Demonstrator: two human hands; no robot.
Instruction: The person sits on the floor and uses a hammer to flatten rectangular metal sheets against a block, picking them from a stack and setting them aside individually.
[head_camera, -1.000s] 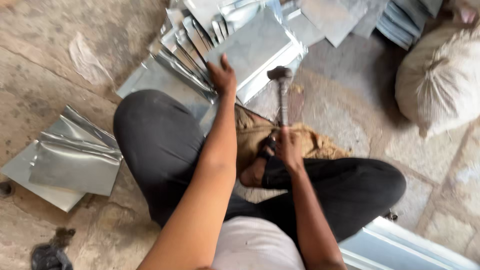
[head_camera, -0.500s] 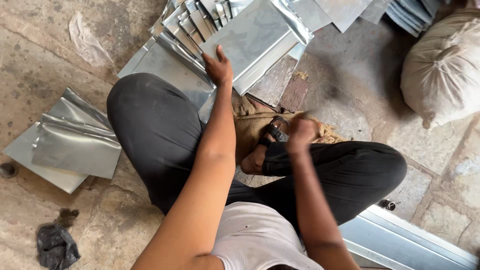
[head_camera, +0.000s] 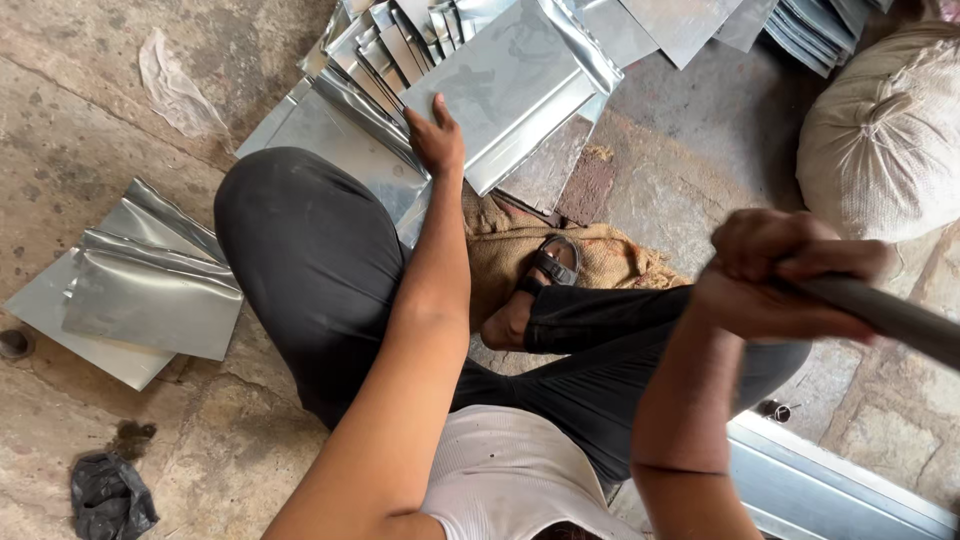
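I sit cross-legged on a stone floor in black trousers (head_camera: 300, 260). My left hand (head_camera: 437, 135) presses flat on a shiny bent metal sheet (head_camera: 510, 85) lying ahead of me. My right hand (head_camera: 775, 270) is raised close to the camera, closed around a dark hammer handle (head_camera: 890, 315) that runs off the right edge; the hammer's head is out of view. Under the sheet lie a flat metal block (head_camera: 550, 170) and a piece of burlap (head_camera: 590, 255).
Several folded metal sheets fan out at the top (head_camera: 380, 50) and more lie at the left (head_camera: 130, 285). A stuffed white sack (head_camera: 880, 130) sits at the right. A long metal piece (head_camera: 830, 485) lies at bottom right, and a black rag (head_camera: 110, 495) at bottom left.
My right hand has lifted the hammer from the block up and to the right, toward the camera. My left hand has stayed on the sheet.
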